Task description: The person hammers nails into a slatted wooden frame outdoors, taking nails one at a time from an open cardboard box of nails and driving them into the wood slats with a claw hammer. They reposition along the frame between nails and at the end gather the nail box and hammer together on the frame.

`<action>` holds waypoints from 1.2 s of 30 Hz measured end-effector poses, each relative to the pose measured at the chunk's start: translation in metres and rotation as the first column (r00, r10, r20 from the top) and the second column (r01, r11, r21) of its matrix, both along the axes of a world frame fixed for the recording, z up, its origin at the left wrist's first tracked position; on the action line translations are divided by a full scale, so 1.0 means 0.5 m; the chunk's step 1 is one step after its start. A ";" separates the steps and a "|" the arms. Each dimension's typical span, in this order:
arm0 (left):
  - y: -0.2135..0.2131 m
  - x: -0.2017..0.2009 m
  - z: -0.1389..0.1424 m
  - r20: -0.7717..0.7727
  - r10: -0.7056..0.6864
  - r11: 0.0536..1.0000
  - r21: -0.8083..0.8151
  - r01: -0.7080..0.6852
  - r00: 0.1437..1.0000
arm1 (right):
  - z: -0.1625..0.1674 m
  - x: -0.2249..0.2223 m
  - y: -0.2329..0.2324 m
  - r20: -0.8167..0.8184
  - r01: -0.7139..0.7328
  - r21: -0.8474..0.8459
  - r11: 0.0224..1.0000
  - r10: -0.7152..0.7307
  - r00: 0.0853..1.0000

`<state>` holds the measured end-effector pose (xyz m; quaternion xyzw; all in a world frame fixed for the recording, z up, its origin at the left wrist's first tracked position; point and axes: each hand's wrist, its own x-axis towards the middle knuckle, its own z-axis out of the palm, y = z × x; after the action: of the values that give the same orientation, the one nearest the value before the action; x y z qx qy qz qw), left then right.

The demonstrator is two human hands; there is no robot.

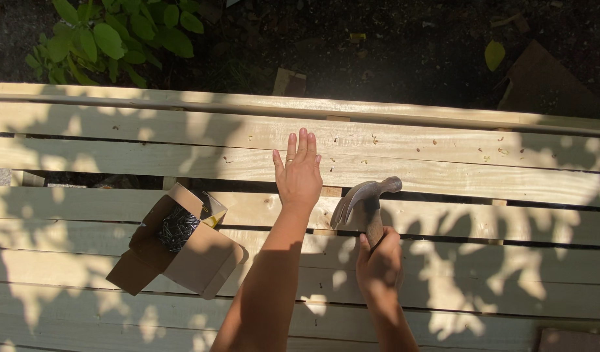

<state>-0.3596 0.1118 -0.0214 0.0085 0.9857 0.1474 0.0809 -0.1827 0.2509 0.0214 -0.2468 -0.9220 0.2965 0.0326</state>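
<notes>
Claw hammer point(367, 199) sits above the gap between two pale planks, head at plank level, claw pointing left. Right hand point(379, 266) fully closed around the lower handle. Left hand point(299, 175) lies flat on the plank point(443, 173) just left of the hammer head, fingers extended and together, gripping nothing — palm down, a ring on one finger. No nail visible under either hand; cannot tell if one is set.

Open cardboard box of nails point(177, 238) rests on the boards to the left.

Risk, as judged: left fingers are close to the head — a glancing swing could catch them. Dappled shade may hide the mark.
</notes>
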 end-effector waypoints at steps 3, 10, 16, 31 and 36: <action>0.005 -0.006 0.008 -0.010 0.007 1.000 -0.017 -0.007 1.000 | -0.007 -0.012 0.002 0.026 0.055 -0.085 0.995 -0.053 0.998; -0.014 -0.037 0.029 0.041 -0.038 0.999 0.030 0.037 0.998 | 0.021 -0.028 0.019 -0.075 0.059 -0.320 0.946 -0.088 0.993; -0.032 0.013 0.021 -0.112 -0.071 0.993 0.085 0.080 0.991 | 0.070 -0.028 0.012 0.126 0.181 -0.608 0.773 -0.131 0.983; -0.038 -0.027 0.098 -0.113 -0.163 0.986 -0.062 0.157 0.980 | 0.092 -0.012 0.054 0.110 0.088 -0.902 0.423 0.027 0.994; -0.038 -0.037 0.070 0.045 -0.146 0.986 -0.073 0.149 0.988 | 0.139 0.015 0.081 0.138 0.139 -0.987 -0.081 0.017 0.990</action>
<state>-0.3783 0.0927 0.0134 0.0755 0.9855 0.1036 0.1112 -0.1752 0.2915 0.0906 -0.2480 -0.3963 0.8623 -0.1947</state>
